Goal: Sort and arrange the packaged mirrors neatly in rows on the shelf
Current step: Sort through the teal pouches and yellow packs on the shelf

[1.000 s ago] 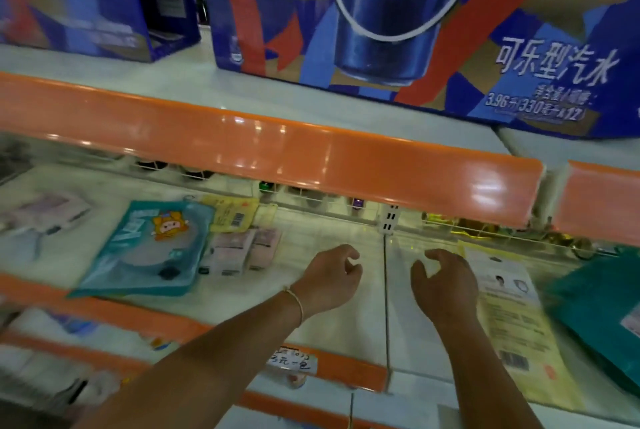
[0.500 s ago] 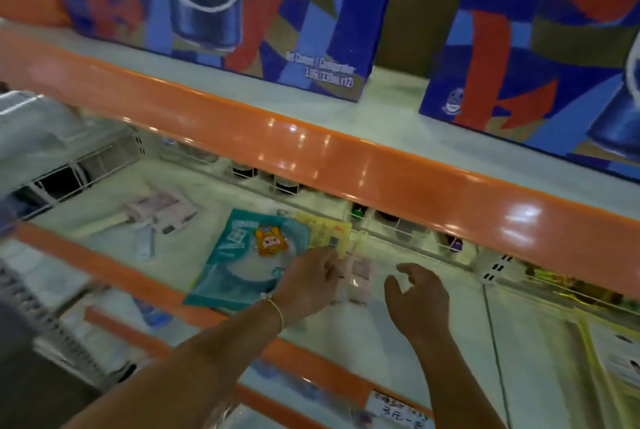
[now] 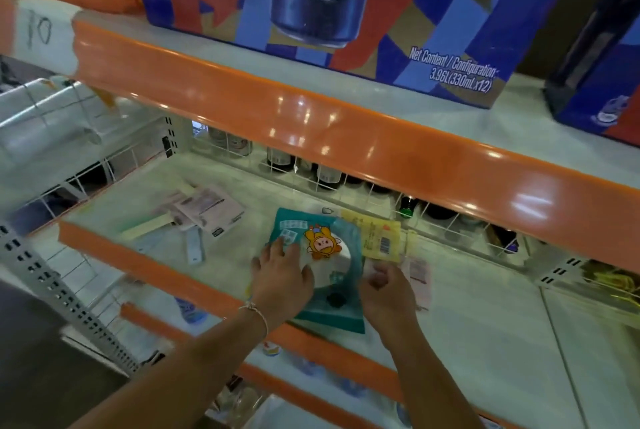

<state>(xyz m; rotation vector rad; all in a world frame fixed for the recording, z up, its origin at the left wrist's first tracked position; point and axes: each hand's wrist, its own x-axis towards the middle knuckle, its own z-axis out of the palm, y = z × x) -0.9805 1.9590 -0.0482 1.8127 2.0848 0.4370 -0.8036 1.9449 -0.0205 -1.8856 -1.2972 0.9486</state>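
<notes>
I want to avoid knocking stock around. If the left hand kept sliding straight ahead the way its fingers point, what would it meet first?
The left hand already lies on the teal packet; straight ahead its fingertips would first cross the packet's cartoon sticker, then probably the wire back fence, though depth is unclear.

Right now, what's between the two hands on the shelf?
Head view: the teal mirror package with its cartoon sticker lies between them. The left hand rests flat on its left part; the right hand curls at its right edge.

Both hands (image 3: 282, 284) touch teal mirror packet (image 3: 341, 316).
</notes>
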